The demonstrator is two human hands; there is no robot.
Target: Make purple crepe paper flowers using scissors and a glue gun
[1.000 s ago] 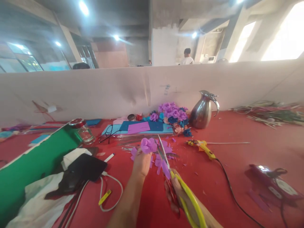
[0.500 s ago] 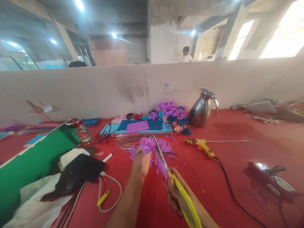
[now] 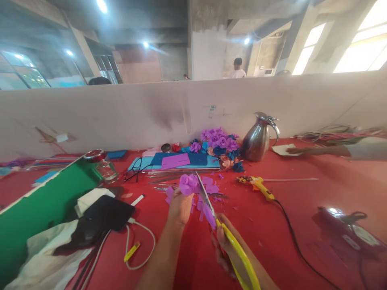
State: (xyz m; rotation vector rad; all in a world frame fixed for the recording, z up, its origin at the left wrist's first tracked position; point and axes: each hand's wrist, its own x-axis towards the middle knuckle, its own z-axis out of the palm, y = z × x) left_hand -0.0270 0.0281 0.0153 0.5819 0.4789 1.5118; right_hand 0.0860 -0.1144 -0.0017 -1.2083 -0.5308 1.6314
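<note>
One purple flower (image 3: 188,184) is gripped in the left hand (image 3: 180,208), beside scissors (image 3: 240,254) held by the right hand (image 3: 222,239).

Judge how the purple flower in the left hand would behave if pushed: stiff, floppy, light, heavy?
The purple flower looks papery and thin-layered, so it is probably light for its size. Curled and thin-edged, it would likely bend or crease under a push.
</note>
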